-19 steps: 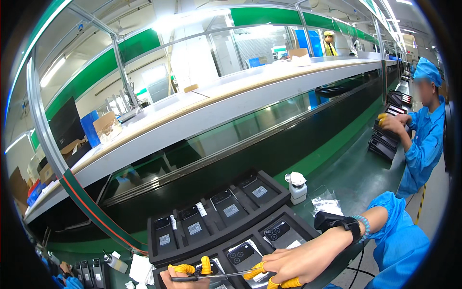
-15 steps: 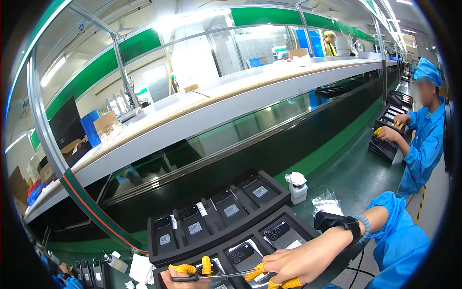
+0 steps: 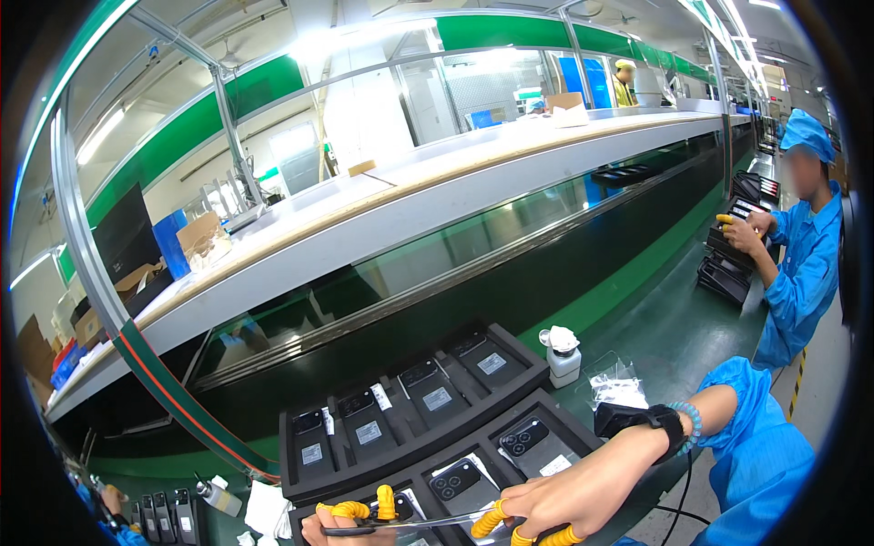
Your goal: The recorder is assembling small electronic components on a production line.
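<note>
My left hand (image 3: 350,526), with yellow finger cots, is closed round a thin metal tool with a dark end, which looks like tweezers (image 3: 414,524). The tool reaches across to my right hand (image 3: 583,487), whose yellow-cotted fingers are bent together at its far end. What the right fingers pinch is hidden. Both hands are above the near dark tray (image 3: 583,428), which holds black smartphones (image 3: 458,480) with camera bumps upward. Behind it lies a second dark tray (image 3: 533,358) with several black phones (image 3: 369,423), bearing white labels.
On the green bench, a white bottle (image 3: 564,359) with tissue on top stands beside a clear bag (image 3: 619,387) of white pieces. White cloth (image 3: 269,508) and another bottle (image 3: 219,496) lie left. A co-worker (image 3: 806,246) in blue works at trays on the right.
Both my hands and the tool have shifted only slightly, the right fingers a little to the right. The co-worker on the right has moved their hands upward over the trays.
</note>
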Demonstrator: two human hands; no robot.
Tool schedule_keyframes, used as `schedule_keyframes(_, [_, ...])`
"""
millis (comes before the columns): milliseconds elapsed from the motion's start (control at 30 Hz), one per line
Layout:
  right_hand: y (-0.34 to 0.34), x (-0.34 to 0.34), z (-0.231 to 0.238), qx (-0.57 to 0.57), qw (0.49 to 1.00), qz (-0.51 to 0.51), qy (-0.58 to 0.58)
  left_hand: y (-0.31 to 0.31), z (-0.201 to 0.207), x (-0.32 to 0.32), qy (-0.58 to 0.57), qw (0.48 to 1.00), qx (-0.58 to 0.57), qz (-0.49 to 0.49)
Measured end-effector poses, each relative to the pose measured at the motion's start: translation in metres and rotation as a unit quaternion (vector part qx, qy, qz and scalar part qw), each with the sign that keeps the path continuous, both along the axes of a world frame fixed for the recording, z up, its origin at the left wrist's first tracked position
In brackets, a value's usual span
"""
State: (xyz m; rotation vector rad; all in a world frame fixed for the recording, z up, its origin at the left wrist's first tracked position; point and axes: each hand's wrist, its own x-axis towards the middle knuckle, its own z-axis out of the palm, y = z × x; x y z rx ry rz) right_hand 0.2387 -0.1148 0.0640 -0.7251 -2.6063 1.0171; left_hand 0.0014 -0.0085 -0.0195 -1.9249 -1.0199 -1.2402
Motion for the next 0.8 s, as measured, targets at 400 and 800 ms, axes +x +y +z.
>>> schedule_keyframes(400, [-0.002,0.001,0.008,-0.020,1.000,0.013,0.002,-0.001,0.000,-0.004,-0.005,0.999,-0.040,0.013])
schedule_keyframes(800, [0.001,-0.002,0.007,-0.013,1.000,0.020,-0.012,-0.003,-0.001,0.000,-0.021,0.999,-0.032,-0.019])
